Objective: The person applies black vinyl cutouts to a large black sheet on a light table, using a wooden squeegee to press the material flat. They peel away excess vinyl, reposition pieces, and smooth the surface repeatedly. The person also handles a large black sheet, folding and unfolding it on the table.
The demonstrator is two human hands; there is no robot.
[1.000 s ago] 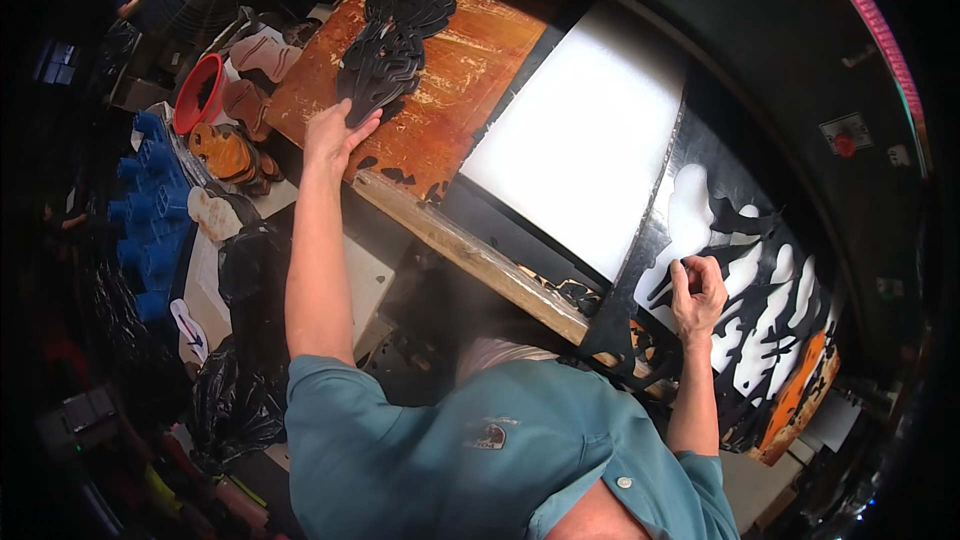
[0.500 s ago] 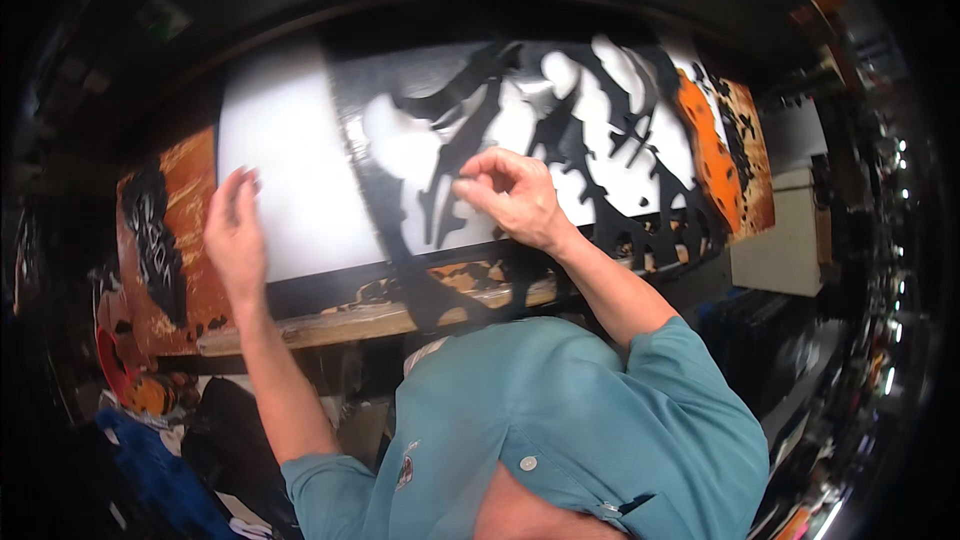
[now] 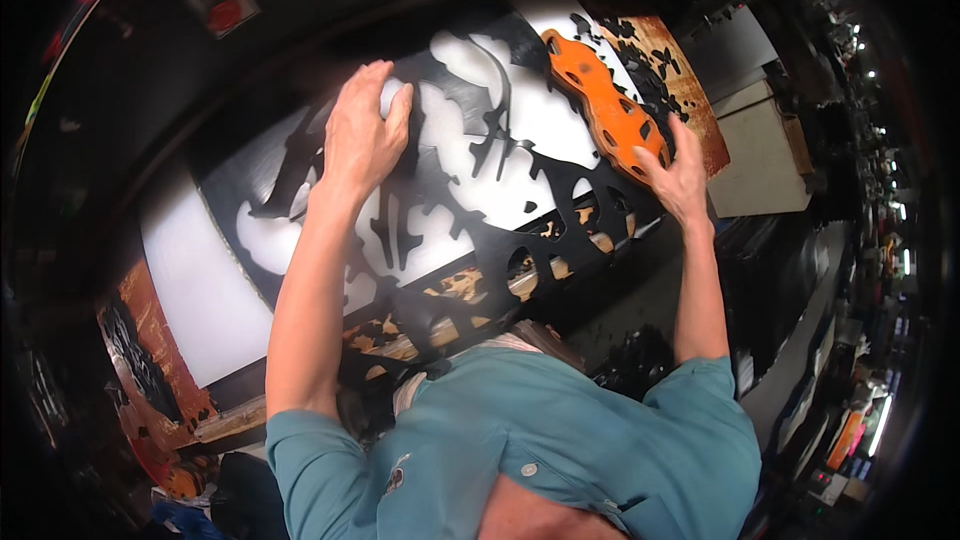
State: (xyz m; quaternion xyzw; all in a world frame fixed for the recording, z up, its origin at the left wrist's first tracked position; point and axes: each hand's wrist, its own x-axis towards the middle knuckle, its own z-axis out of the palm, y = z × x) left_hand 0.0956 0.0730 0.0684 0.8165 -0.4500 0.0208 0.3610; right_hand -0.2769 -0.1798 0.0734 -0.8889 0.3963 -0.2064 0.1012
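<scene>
Over the left part of a black sheet full of cut-out shapes (image 3: 480,265), my left hand (image 3: 360,130) hovers or rests, fingers extended and thumb apart; I cannot tell whether it touches. My right hand (image 3: 682,178) is at the near end of an orange plate-like tool with holes (image 3: 605,105), perhaps a cutting die. Its thumb overlaps the tool's edge and the fingers spread beside it, with no firm grip showing. The black sheet lies across a white board (image 3: 205,285), and its near part hangs over the front edge.
Small black scraps (image 3: 660,65) lie on a worn brown board right of the orange tool. More black pieces (image 3: 140,360) are at the far left. A dark machine part (image 3: 320,0) spans above the work surface. A pale box-like block (image 3: 755,155) stands at the right.
The view has turned, so the work surface looks tilted and farther left. My left hand has moved over the black sheet. My right hand has opened from a pinch and reached the orange tool.
</scene>
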